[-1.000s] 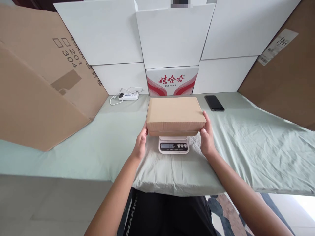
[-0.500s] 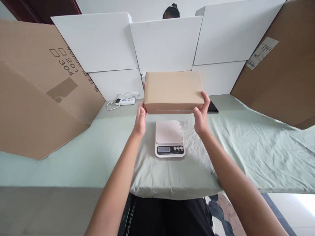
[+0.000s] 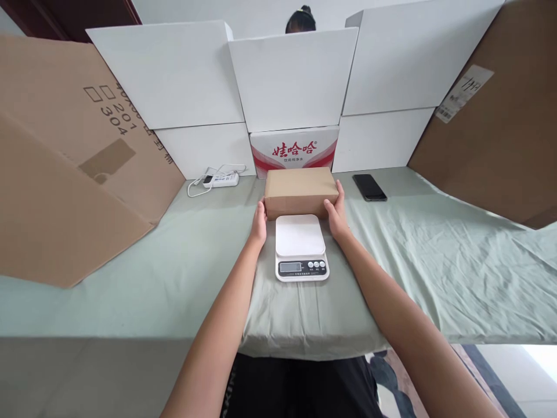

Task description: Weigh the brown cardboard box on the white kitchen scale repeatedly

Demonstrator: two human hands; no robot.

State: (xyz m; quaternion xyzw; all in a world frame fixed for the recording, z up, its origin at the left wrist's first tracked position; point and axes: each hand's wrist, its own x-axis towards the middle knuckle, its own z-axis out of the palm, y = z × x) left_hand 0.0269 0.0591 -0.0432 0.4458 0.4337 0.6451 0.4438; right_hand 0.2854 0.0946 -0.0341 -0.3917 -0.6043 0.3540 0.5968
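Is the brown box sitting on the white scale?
Apart. In the head view the brown box rests on the green cloth behind the white scale, whose whole platform shows bare; both hands hold the box ends.

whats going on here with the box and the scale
A person grips a plain brown cardboard box between the left hand and right hand, one at each end. The box sits on the green cloth just behind a white kitchen scale, whose platform is bare. A black phone lies to the right and a white power strip to the left.
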